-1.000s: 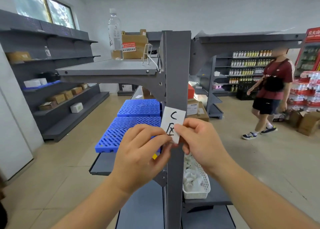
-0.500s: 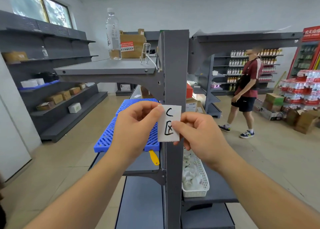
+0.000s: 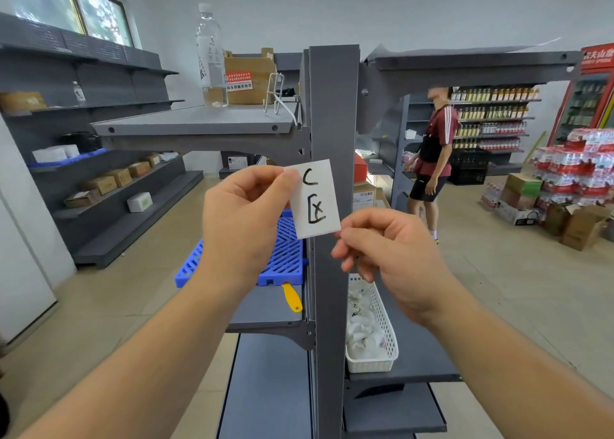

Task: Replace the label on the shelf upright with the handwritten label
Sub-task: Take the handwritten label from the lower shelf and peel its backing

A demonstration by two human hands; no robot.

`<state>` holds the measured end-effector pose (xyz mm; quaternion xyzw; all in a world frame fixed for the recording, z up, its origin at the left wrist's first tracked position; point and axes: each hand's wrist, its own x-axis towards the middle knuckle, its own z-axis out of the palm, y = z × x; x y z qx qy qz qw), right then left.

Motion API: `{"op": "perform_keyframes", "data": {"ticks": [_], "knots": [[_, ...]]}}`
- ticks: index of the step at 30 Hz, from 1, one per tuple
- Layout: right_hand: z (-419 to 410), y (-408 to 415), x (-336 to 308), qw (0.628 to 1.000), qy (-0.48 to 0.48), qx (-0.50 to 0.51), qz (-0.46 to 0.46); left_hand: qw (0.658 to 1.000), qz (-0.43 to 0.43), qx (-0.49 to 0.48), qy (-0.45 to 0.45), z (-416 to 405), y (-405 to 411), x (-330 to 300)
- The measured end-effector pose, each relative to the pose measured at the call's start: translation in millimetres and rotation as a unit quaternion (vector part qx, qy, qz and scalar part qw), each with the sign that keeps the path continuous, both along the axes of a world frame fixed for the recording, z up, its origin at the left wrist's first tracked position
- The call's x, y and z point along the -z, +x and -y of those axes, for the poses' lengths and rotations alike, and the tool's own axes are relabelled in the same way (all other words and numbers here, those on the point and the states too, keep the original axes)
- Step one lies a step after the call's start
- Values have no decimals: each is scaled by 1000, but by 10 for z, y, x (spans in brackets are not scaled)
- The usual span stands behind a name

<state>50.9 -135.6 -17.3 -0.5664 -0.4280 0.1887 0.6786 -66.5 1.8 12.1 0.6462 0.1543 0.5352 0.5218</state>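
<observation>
White handwritten label (image 3: 314, 199) tilted against the front of the grey shelf upright (image 3: 334, 106), my left hand (image 3: 244, 212) pinching its top left corner, my right hand (image 3: 388, 252) pinching its bottom right corner, blue crates (image 3: 285, 259) behind.

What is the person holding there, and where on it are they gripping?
A handwritten label: the left hand pinches its top left corner, the right hand its bottom right corner.
</observation>
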Motion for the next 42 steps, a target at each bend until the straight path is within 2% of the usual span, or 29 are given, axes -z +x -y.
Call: {"op": "perform_keyframes", "data": {"ticks": [17,22,24,27,30,33,36,42], "knots": [[-49,23,-24,1000,8,20,12,1000,-1,0,-5,2,70,2],[-56,7,-41,1000,20,16,9,999,-40,0,-19,-25,81,37],[-62,6,-55,999,24,19,14,996,-74,-31,28,-61,84,76],[-72,14,-71,999,24,23,19,977,-113,-80,163,-35,24,84],[-79,28,-74,999,20,29,29,947,-133,-61,285,17,-39,71],[-93,36,-71,998,21,29,43,918,-148,-47,366,18,-55,73],[-104,40,-73,998,23,32,58,903,-151,-41,400,12,-59,59],[-85,70,-79,995,19,38,95,907,-168,-23,385,-3,-72,32]]}}
